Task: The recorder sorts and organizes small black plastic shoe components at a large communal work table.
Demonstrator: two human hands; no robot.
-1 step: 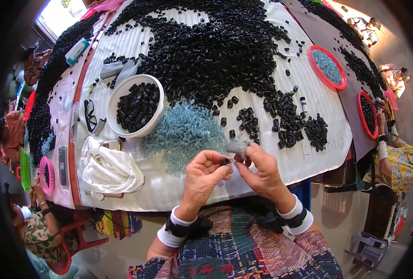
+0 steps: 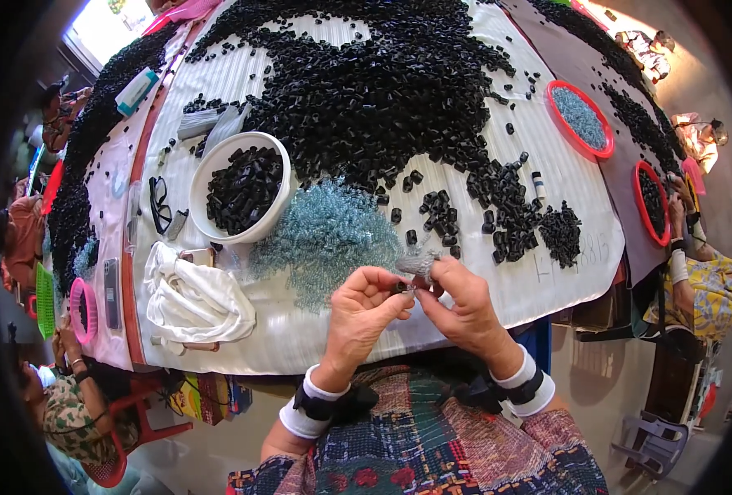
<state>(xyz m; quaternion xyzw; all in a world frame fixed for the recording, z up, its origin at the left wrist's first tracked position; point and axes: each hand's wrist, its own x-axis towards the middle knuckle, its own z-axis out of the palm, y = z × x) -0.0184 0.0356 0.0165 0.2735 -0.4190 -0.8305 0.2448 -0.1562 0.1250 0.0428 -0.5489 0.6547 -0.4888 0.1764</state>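
My left hand (image 2: pixel 357 313) pinching a small black piece (image 2: pixel 399 288), my right hand (image 2: pixel 469 307) gripping a grey bundle (image 2: pixel 416 266), both above the white-covered desk (image 2: pixel 287 351).

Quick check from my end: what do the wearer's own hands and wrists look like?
The left hand and right hand are ungloved. Each wrist wears a white band with a black strap over it and a dark, blocky attachment. The patterned garment shows dark blue, red and green.

Left hand (image 2: pixel 359 313), right hand (image 2: pixel 467 307) nearly touching, both curled in pinch.
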